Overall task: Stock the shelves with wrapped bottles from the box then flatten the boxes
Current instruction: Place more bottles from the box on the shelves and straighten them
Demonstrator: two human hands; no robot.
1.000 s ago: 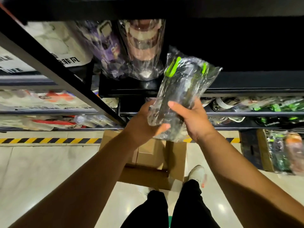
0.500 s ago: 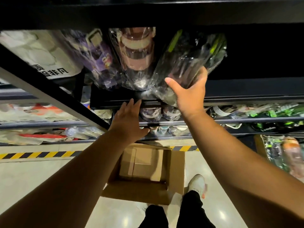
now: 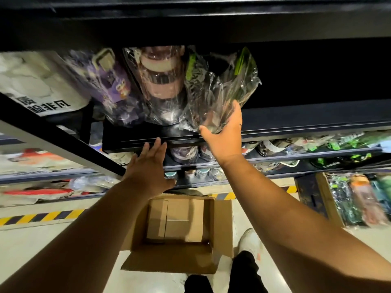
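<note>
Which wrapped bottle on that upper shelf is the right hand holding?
The green-strapped bottle, rightmost in the row; the right hand grips its base. The pink bottle and purple bottle stand untouched to its left.

We log thin clear plastic film on the green-trimmed bottle [image 3: 220,92]: crinkled, glossy, catching highlights. Same shiny wrap on the pink bottle [image 3: 163,81] and the purple bottle [image 3: 105,81] to its left. Shelf rail [image 3: 306,129]: black metal, smooth, slight sheen along the edge. Cardboard box [image 3: 222,225], near: brown, matt, bare. Floor [image 3: 31,250]: pale, smooth, polished, reflecting lamps. Hazard tape [image 3: 42,217] on it: yellow-black, flat finish. Trousers [image 3: 243,267]: black cloth, matt. White bag [image 3: 31,81], far left: blurred, so we cannot tell cloth from plastic.
</note>
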